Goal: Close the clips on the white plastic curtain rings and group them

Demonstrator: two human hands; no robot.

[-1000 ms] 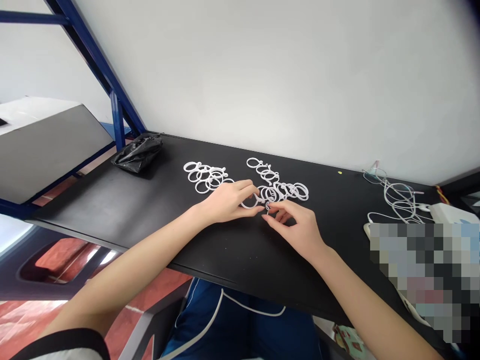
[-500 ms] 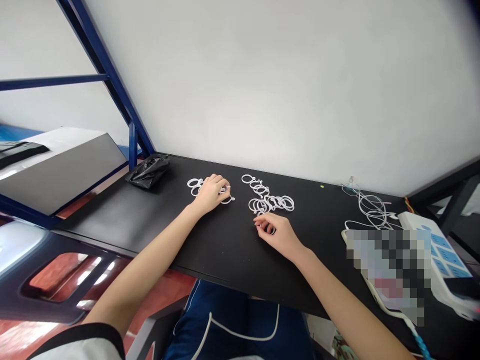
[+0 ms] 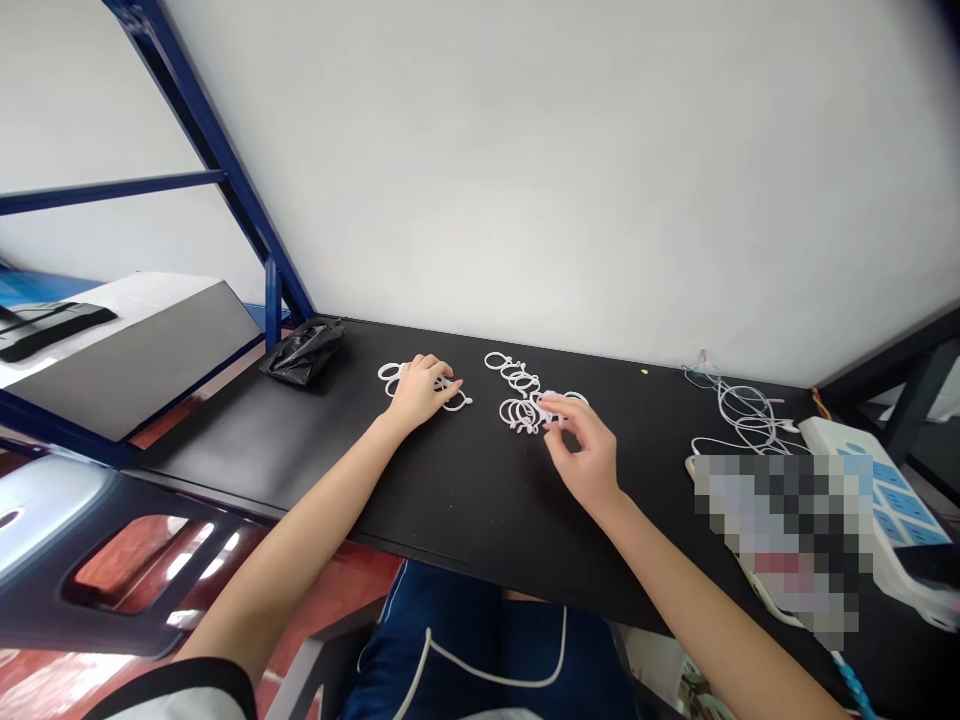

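White curtain rings with small eyelets lie in two groups on a black desk. My left hand point(image 3: 421, 392) rests over the left group of curtain rings point(image 3: 389, 372), its thumb apart from the fingers and part of the rings hidden under it. My right hand point(image 3: 586, 447) is at the near side of the larger group of curtain rings point(image 3: 517, 412), its thumb and fingers apart at the edge of the pile. Several more rings point(image 3: 498, 361) trail from this group toward the wall.
The black desk point(image 3: 442, 490) runs along a white wall. A crumpled black plastic bag point(image 3: 304, 352) lies at the far left. To the right are a coiled white cable point(image 3: 750, 415), a blurred-out phone-like device point(image 3: 780, 540) and a white power strip point(image 3: 885, 500). A blue metal frame point(image 3: 225, 180) rises at left.
My right hand has moved right and forward to the larger group of rings, and its fingers have spread from a pinch. My left hand has stayed over the left group.
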